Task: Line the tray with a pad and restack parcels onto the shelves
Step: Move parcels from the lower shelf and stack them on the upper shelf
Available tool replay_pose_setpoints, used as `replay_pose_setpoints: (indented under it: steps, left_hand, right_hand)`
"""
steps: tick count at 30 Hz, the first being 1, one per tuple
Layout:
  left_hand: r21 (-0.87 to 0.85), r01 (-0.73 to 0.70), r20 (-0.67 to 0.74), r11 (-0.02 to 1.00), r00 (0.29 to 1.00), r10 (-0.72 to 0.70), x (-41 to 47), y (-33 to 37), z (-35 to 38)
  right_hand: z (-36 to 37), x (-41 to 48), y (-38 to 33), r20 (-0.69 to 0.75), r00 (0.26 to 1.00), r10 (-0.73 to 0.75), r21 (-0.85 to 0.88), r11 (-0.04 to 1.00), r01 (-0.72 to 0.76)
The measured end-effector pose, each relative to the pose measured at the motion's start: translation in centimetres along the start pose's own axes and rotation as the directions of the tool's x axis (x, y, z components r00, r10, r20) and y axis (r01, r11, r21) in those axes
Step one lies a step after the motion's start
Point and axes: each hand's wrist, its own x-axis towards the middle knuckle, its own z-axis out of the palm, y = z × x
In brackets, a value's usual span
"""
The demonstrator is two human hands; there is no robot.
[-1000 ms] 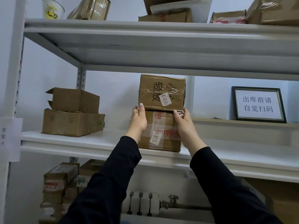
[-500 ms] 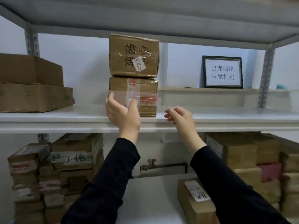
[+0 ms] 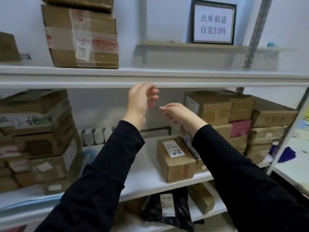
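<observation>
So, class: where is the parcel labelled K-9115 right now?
In the head view, the K-9115 parcel sits upper left on the upper shelf, under another box, left of the framed sign.

Parcel (image 3: 82, 37) on upper shelf (image 3: 184, 76), sign (image 3: 214, 22) to its right; box (image 3: 177, 158) on lower shelf (image 3: 142, 173) beneath.

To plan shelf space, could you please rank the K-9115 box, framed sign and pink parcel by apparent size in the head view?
1. K-9115 box, largest
2. framed sign
3. pink parcel, clearly smallest, though only its front face shows
</observation>
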Motion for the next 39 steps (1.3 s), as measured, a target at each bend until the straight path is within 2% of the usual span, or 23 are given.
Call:
replay_pose_setpoints:
  steps: [5, 12, 14, 19, 23, 25, 30, 33, 36, 39]
  left_hand:
    - [0.018, 0.196, -0.047, 0.980, 0.980, -0.195, 0.4, -5.6, 2.7]
    - [0.041, 0.447, -0.179, 0.894, 0.883, -0.433, 0.6, -14.8, 4.7]
    - [0.055, 0.502, -0.244, 0.863, 0.845, -0.476, 0.4, -17.6, 5.0]
    - [0.046, 0.654, -0.357, 0.755, 0.717, -0.599, -1.1, -24.1, 4.9]
    - [0.014, 0.753, -0.363, 0.658, 0.617, -0.698, -2.3, -27.0, 4.8]
    - [-0.016, 0.777, -0.332, 0.629, 0.589, -0.737, -2.7, -27.4, 5.0]
    - [0.100, 0.777, -0.379, 0.621, 0.607, -0.698, -3.0, -27.8, 4.5]
    - [0.147, 0.755, -0.390, 0.639, 0.638, -0.665, -3.0, -27.4, 3.7]
    - [0.154, 0.690, -0.364, 0.707, 0.705, -0.609, -2.8, -26.5, 3.4]
    - [0.104, 0.605, -0.331, 0.790, 0.770, -0.546, -2.2, -24.6, 3.5]
  right_hand:
    - [-1.1, 1.8, 5.6, 0.057, 0.989, 0.136, -0.003, 0.991, -0.136]
    - [-0.3, 3.6, 15.3, 0.191, 0.915, 0.355, 0.032, 0.930, -0.367]
    - [0.3, 5.4, 19.9, 0.233, 0.889, 0.395, 0.050, 0.908, -0.417]
    - [0.8, 4.6, 23.8, 0.253, 0.829, 0.499, 0.096, 0.839, -0.535]
    - [1.0, 4.1, 24.0, 0.215, 0.817, 0.535, 0.058, 0.828, -0.558]
    - [1.2, 4.4, 24.1, 0.186, 0.819, 0.543, 0.039, 0.829, -0.558]
    - [1.8, 4.7, 24.6, 0.269, 0.812, 0.518, 0.101, 0.823, -0.559]
    - [1.3, 4.2, 24.4, 0.223, 0.820, 0.528, 0.204, 0.797, -0.569]
    - [0.8, 4.7, 23.9, 0.147, 0.880, 0.452, 0.272, 0.837, -0.475]
    - [0.2, 4.2, 21.0, 0.057, 0.945, 0.323, 0.266, 0.907, -0.326]
